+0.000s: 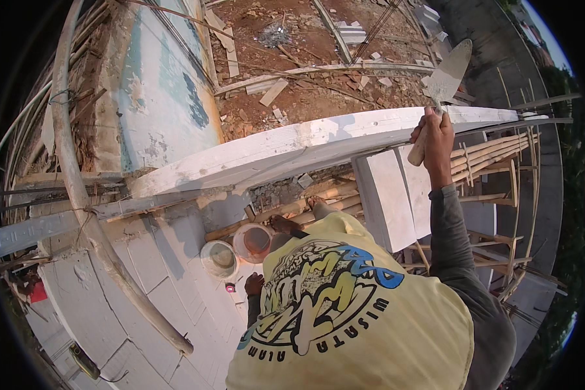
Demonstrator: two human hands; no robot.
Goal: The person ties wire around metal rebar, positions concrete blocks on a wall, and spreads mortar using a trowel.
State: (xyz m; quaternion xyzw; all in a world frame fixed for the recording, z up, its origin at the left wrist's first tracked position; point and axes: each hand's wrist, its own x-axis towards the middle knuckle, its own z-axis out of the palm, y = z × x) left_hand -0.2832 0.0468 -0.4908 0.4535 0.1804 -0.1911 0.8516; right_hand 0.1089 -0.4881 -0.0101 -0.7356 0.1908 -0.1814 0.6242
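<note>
My right hand grips the pale handle of a trowel, its broad metal blade raised above the far end of a long white block ledge. My left hand hangs low beside my yellow shirt, near two plastic buckets on the white block surface; its fingers are too small and shadowed to read. My bare feet show beside bamboo poles.
A wooden pole and metal beam cross at left. Blocks and bamboo scaffolding stand right. Beyond the ledge lies rubble by a weathered wall. Another person in red is at the far left.
</note>
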